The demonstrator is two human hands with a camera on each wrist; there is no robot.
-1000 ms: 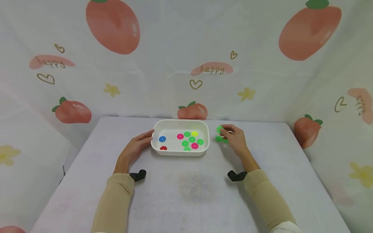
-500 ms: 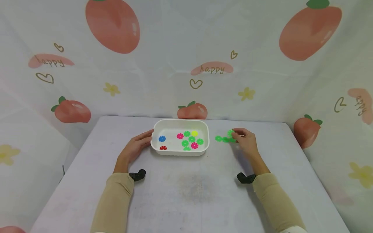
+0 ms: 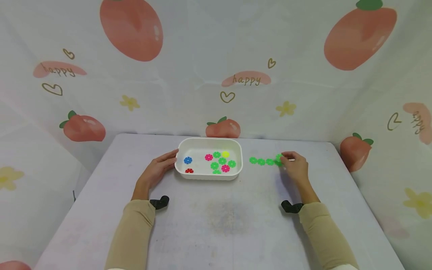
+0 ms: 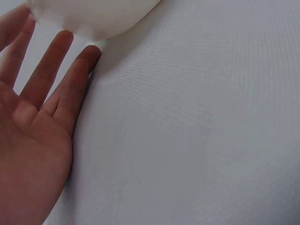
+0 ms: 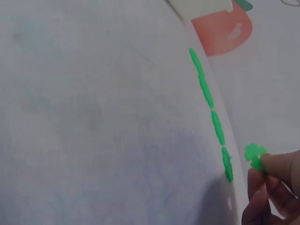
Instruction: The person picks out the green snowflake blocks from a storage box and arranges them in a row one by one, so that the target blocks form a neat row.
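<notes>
Sleeves nearest, both forearms reaching out over the counter (image 3: 222, 225).

Left hand (image 3: 156, 171) lies flat on the counter, fingers (image 4: 65, 51) straight and relaxed, tips touching the left end of the white tray (image 3: 208, 177). It holds nothing.

Right hand (image 3: 297, 167) is right of the tray, well apart from it. Its fingers (image 5: 272, 164) pinch a green disc (image 5: 254, 156), held tilted just above the counter at the right end of the row.

Row of green discs (image 3: 261, 161) lies flat on the counter, running left to right between tray and right hand; four seen from the wrist view, edge to edge or nearly so.

In the tray: blue disc (image 3: 188, 160) and red disc (image 3: 189, 171) at left; pink discs (image 3: 209, 157), green ones (image 3: 222, 161) and a yellow disc (image 3: 225, 154) clustered right of middle.

Far: peach-print cloth (image 3: 216, 67) behind the counter.
</notes>
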